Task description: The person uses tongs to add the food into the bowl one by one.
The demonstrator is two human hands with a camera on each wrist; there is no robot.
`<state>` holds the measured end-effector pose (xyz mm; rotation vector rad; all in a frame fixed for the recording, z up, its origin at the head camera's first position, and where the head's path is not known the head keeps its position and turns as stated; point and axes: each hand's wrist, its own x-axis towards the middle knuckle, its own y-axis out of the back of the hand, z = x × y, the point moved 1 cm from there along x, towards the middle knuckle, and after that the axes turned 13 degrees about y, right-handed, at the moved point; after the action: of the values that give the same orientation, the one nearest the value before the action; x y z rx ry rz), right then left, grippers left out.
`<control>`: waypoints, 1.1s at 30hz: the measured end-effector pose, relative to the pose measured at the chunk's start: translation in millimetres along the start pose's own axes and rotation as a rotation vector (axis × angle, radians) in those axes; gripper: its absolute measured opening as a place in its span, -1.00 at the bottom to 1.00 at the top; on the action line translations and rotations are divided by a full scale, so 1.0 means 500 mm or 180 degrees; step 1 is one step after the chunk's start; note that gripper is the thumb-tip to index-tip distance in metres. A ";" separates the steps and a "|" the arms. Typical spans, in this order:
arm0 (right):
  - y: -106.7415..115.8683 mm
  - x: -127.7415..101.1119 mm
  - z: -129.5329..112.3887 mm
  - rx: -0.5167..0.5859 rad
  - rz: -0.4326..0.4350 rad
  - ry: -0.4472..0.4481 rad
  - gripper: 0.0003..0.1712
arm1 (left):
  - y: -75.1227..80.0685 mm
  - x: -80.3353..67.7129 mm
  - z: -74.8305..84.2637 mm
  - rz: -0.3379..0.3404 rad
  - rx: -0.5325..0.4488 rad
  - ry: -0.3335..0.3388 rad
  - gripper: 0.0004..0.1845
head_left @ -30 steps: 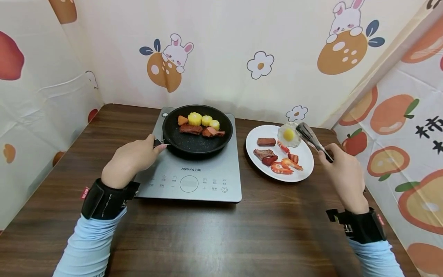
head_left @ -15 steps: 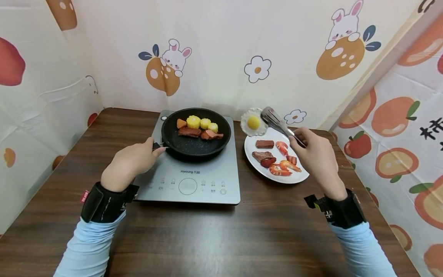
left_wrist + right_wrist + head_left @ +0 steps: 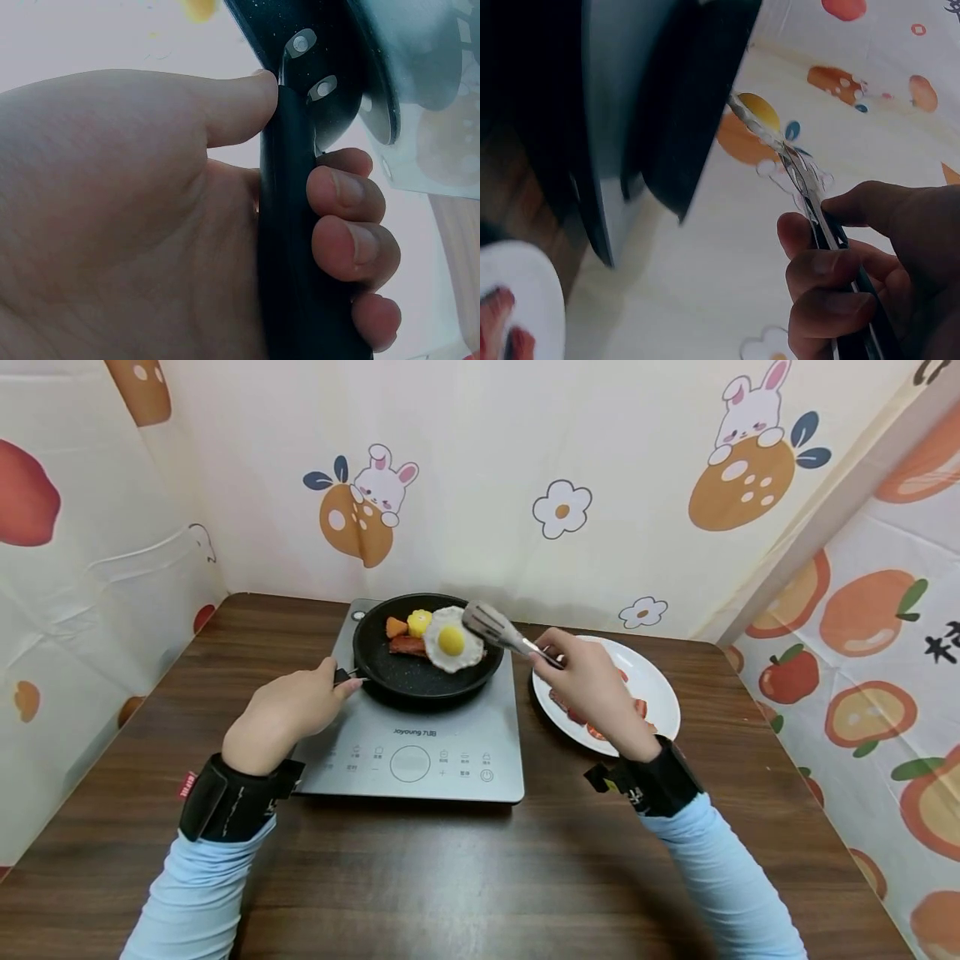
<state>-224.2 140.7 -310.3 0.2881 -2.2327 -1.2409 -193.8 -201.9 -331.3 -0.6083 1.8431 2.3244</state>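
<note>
My left hand grips the black handle of a black frying pan, its fingers curled round it in the left wrist view. Metal tongs are held in my right hand, and their tips pinch a fried egg by its right edge. In the head view the egg overlaps the pan's right half. A yellow corn piece, an orange chunk and a strip of brown meat show in the pan; other pieces are hidden behind the egg.
Under the pan sits a silver induction cooker with a touch panel. A white plate with shrimp and meat stands right of it, partly covered by my right hand. Patterned cloth closes off the back and sides of the wooden table.
My right hand has carried the fried egg in the tongs leftward, from above the plate to over the pan. The left hand has kept its grip on the handle.
</note>
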 end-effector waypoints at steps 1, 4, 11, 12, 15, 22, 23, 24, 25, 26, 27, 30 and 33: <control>-0.010 0.004 -0.001 0.0053 -0.0067 0.0005 -0.87 | -0.001 0.001 0.000 -0.0005 0.0003 0.0000 -0.17; -0.037 0.014 -0.008 0.0178 -0.0190 0.0043 -0.86 | -0.001 0.002 0.001 0.0000 0.0014 -0.0004 -0.17; -0.064 0.029 -0.019 0.0402 -0.0445 -0.0055 -0.80 | -0.002 0.004 0.002 0.0021 0.0033 -0.0013 -0.17; -0.064 0.030 -0.020 0.0359 -0.0459 -0.0061 -0.80 | -0.003 0.005 0.002 0.0024 0.0036 -0.0011 -0.17; -0.066 0.035 -0.024 0.0132 -0.0472 -0.0038 -0.81 | -0.003 0.005 0.000 0.0020 0.0041 -0.0004 -0.17; -0.085 0.045 -0.026 -0.0503 -0.0394 0.0032 -0.77 | -0.005 0.005 -0.004 0.0030 0.0022 0.0003 -0.18; -0.088 0.046 -0.026 -0.0577 -0.0383 0.0040 -0.74 | -0.005 0.005 -0.004 0.0027 0.0020 0.0003 -0.18; -0.091 0.047 -0.026 -0.0633 -0.0371 0.0038 -0.73 | -0.004 0.005 -0.003 0.0026 0.0023 0.0003 -0.18; -0.093 0.047 -0.027 -0.0674 -0.0359 0.0034 -0.71 | -0.004 0.006 -0.003 0.0024 0.0024 0.0003 -0.18; -0.095 0.047 -0.027 -0.0707 -0.0348 0.0029 -0.69 | -0.004 0.006 -0.003 0.0025 0.0026 0.0002 -0.18; -0.097 0.047 -0.027 -0.0736 -0.0337 0.0021 -0.67 | -0.004 0.006 -0.002 0.0026 0.0027 0.0003 -0.18; -0.100 0.048 -0.028 -0.0755 -0.0310 0.0056 -0.61 | -0.004 0.007 -0.002 0.0036 0.0023 0.0014 -0.18; -0.103 0.051 -0.029 -0.0708 -0.0320 0.0111 -0.54 | -0.003 0.008 -0.003 0.0040 0.0017 0.0024 -0.18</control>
<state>-240.9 91.2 -337.8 0.3358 -2.0493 -1.5113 -196.7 -203.8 -334.5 -0.6074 1.8612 2.3275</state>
